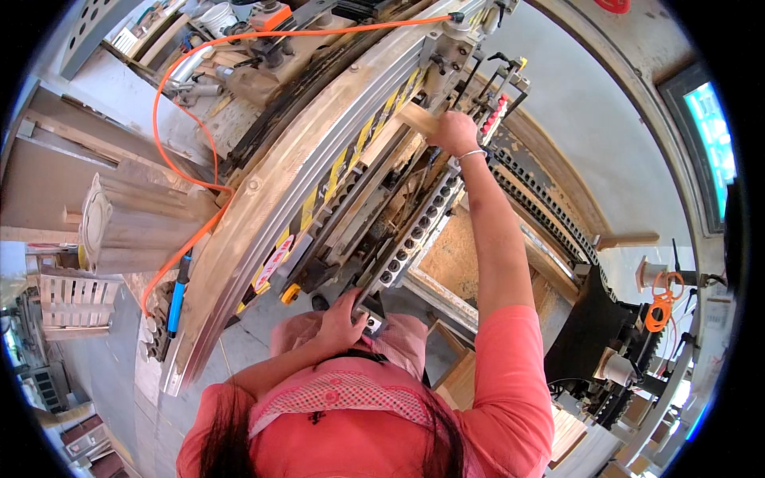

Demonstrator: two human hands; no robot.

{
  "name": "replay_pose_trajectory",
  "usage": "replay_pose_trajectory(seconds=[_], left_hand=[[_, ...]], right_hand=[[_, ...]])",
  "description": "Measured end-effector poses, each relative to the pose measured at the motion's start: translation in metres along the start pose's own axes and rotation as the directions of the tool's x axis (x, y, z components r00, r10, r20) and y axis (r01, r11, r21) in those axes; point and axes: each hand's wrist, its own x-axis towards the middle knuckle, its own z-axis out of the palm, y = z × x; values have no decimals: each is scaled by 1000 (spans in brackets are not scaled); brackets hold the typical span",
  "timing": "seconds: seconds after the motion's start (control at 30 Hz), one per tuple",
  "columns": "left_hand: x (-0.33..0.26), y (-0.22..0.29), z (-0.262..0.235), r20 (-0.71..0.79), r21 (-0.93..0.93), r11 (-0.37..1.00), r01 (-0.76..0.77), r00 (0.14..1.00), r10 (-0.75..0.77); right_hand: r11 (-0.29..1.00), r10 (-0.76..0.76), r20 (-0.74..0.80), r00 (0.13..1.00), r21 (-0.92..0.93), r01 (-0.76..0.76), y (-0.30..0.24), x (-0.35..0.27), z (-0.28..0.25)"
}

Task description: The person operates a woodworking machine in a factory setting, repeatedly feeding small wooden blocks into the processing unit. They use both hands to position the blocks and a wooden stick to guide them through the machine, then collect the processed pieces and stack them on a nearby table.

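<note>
My right arm reaches far forward over a long woodworking machine. At its far end my right hand (457,133) is closed round the end of a pale wooden piece (416,118), which lies across the machine's rails. Close to my body, my left hand (339,321) rests at the near end of a metal rail (392,275) lined with round black fittings. Its fingers are stretched out and hold nothing that I can see. Beside the rail runs a long aluminium beam (319,147) with a yellow-and-black striped edge.
An orange air hose (156,119) loops over the beam to a blue air gun (178,296). Sawdust fills a tray (434,291) right of the rail. A lit screen (709,143) hangs at the far right, above black cable chains (542,203). Tools crowd a bench (299,80) at far left.
</note>
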Motion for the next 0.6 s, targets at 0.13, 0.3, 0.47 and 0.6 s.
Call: replay_pose_trajectory(seconds=[0.13,0.3,0.47,0.6], left_hand=[[1,-1,0,10,-1,1000,-8,1000,8],[0,-4,2,-12,6,1000,-25,1000,25],[2,-5,3,-37,17,999,-41,998,41],[1,1,-1,6,18,1000,2,1000,-2]], right_hand=[[1000,-14,-39,999,-23,13,2,2,5],[998,-26,-16,1000,-59,25,0,3,7],[995,-67,-23,997,-71,66,5,5,11],[993,-95,-56,994,-79,91,5,2,10]])
